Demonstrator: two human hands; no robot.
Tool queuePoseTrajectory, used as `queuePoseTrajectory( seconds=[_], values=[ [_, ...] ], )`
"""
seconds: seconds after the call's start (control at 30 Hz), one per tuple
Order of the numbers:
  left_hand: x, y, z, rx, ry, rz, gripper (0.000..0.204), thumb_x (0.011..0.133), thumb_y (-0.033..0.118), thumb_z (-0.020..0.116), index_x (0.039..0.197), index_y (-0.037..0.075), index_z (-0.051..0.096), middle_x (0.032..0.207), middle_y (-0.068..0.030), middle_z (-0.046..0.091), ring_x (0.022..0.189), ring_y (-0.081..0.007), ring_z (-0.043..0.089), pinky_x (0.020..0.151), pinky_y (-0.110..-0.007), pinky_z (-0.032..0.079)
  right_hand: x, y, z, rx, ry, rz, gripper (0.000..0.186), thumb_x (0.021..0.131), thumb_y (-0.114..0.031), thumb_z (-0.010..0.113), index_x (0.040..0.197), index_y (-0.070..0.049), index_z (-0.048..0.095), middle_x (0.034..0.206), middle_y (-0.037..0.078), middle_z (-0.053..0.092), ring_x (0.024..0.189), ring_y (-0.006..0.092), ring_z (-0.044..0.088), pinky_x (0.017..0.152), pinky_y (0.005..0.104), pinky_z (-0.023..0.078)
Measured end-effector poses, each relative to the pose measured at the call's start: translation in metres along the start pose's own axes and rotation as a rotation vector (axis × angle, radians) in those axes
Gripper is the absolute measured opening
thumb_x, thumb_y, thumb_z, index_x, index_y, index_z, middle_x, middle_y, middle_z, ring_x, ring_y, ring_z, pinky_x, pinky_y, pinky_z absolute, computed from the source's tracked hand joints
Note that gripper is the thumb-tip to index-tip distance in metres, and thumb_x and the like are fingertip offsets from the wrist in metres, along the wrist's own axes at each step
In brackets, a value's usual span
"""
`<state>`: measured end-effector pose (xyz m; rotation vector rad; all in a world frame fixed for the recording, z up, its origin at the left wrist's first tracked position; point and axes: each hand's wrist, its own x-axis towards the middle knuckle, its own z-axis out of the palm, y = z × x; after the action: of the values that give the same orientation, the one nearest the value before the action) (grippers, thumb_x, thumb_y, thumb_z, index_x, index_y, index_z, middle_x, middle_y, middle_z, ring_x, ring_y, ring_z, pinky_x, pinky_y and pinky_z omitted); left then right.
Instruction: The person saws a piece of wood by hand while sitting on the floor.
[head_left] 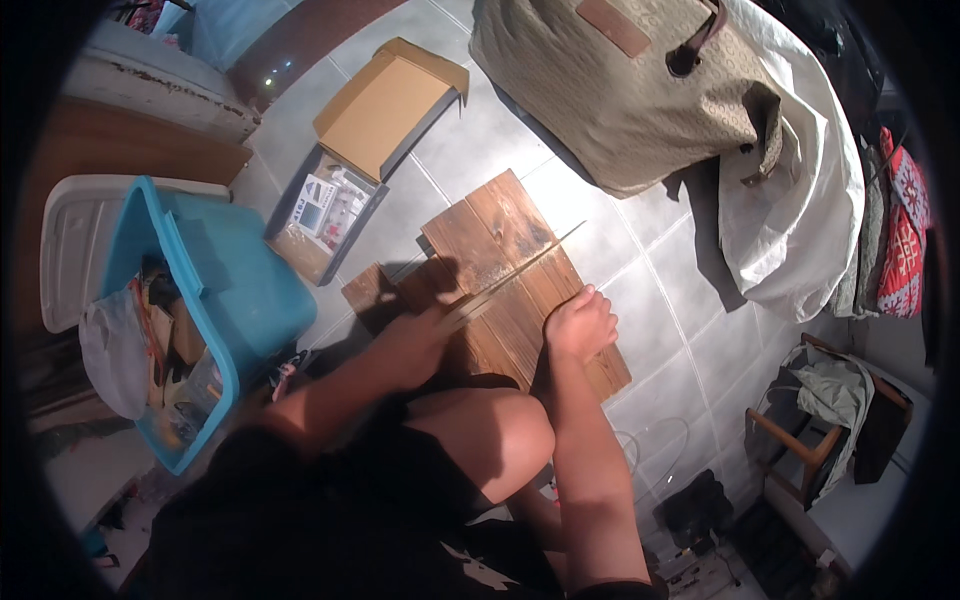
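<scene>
A brown wooden board [520, 320], made of joined planks, lies at an angle on the tiled floor. Across it runs the long thin blade of a handsaw [520, 266], seen nearly edge-on, with its tip past the board's right side. My left hand [412, 345] is closed round the saw's near end; shadow hides the handle. On the board's right edge, below the blade, my right hand [582, 325] presses down with curled fingers. Pale dust shows on the wood near the blade. My bent knee [500, 435] is just below the board.
To the left stands a blue plastic bin [245, 270] with mixed items inside. An opened cardboard box [385, 110] lies beyond it. A large beige bag [630, 110] and white sack [800, 220] stand at the far right. A wooden chair [805, 440] is nearer on the right.
</scene>
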<state>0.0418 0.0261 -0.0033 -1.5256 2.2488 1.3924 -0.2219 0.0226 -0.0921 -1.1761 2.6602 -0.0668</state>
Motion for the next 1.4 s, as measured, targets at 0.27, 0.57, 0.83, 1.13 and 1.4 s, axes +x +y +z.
queuePoseTrajectory(
  seconds=[0.27, 0.57, 0.83, 1.13, 1.4],
  values=[
    [0.043, -0.003, 0.015, -0.136, 0.174, -0.056, 0.025, 0.089, 0.009, 0.06, 0.111, -0.002, 0.058, 0.092, -0.0306, 0.066, 0.089, -0.0498, 0.066, 0.08, -0.058, 0.053, -0.01, -0.009, 0.003, 0.028, -0.021, -0.007, 0.047, 0.11, -0.034, 0.034, 0.105, -0.005, 0.071, 0.11, 0.014, 0.067, 0.107, 0.0362, 0.056, 0.102, 0.0495, 0.036],
    [0.008, 0.002, -0.002, 0.016, 0.07, 0.128, 0.023, 0.095, 0.011, 0.055, 0.112, -0.001, 0.063, 0.104, -0.0279, 0.061, 0.088, -0.0489, 0.065, 0.078, -0.057, 0.053, -0.005, -0.003, -0.003, 0.015, 0.001, -0.016, 0.046, 0.11, -0.034, 0.035, 0.105, -0.005, 0.071, 0.11, 0.014, 0.067, 0.105, 0.0362, 0.057, 0.101, 0.0495, 0.036],
    [-0.016, 0.013, -0.003, -0.012, 0.098, 0.045, 0.021, 0.09, 0.011, 0.057, 0.108, 0.002, 0.065, 0.093, -0.0249, 0.062, 0.08, -0.0486, 0.065, 0.077, -0.058, 0.053, 0.008, 0.007, -0.007, 0.008, 0.033, -0.007, 0.044, 0.109, -0.033, 0.036, 0.107, -0.006, 0.071, 0.108, 0.013, 0.067, 0.104, 0.0362, 0.057, 0.1, 0.0495, 0.037],
    [0.043, 0.003, 0.011, 0.152, -0.054, 0.111, 0.017, 0.09, 0.006, 0.055, 0.101, -0.004, 0.063, 0.091, -0.0311, 0.067, 0.089, -0.0518, 0.065, 0.081, -0.057, 0.053, -0.001, -0.005, -0.001, 0.031, -0.017, -0.009, 0.045, 0.109, -0.033, 0.036, 0.106, -0.006, 0.071, 0.109, 0.013, 0.068, 0.106, 0.0358, 0.056, 0.102, 0.0496, 0.036],
    [0.058, -0.004, 0.016, -0.078, 0.138, -0.017, 0.018, 0.091, 0.014, 0.061, 0.103, 0.0, 0.061, 0.091, -0.0292, 0.062, 0.084, -0.0497, 0.064, 0.076, -0.059, 0.052, -0.006, -0.009, 0.0, 0.066, -0.007, -0.031, 0.044, 0.109, -0.033, 0.037, 0.102, -0.007, 0.071, 0.105, 0.012, 0.067, 0.103, 0.0355, 0.056, 0.099, 0.0487, 0.036]
  ],
)
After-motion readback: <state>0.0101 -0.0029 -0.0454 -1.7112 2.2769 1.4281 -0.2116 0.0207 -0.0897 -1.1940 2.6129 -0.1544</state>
